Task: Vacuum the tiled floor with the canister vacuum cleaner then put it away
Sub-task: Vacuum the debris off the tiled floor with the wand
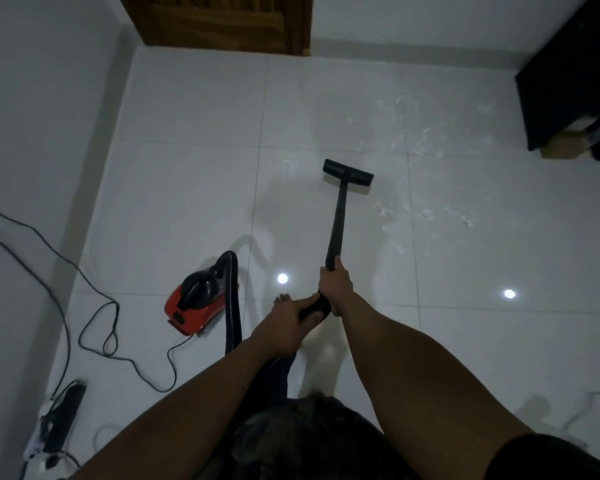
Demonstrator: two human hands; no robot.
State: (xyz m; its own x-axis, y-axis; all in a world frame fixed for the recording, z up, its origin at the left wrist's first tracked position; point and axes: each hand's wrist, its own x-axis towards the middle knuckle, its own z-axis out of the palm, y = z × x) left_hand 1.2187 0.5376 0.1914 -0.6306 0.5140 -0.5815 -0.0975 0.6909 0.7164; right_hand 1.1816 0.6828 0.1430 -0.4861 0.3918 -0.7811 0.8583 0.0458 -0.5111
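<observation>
The red vacuum cleaner (191, 306) sits on the tiled floor (194, 112) near the left wall, just left of the person's feet. Its black hose (232, 306) arches up and back toward the handle. From there the wand (336, 223) runs forward to the floor head (348, 175), which lies flat on the tile. The right hand (336, 284) is wrapped round the wand's near end, and the left hand (286, 323) grips the handle just behind it.

Torn paper scraps (414, 143) lie scattered ahead and to the right of the head, with more beside the wand. Most of this litter looks uncollected, so the vacuuming seems far from done.

Doing it well probably means keeping the head flat and working in slow, overlapping strokes swung rightward into the scraps. Reaching beyond the hose's slack could drag or tip the canister. The cord (94, 306) loops along the left wall toward a power strip (63, 407), well apart from the head.
</observation>
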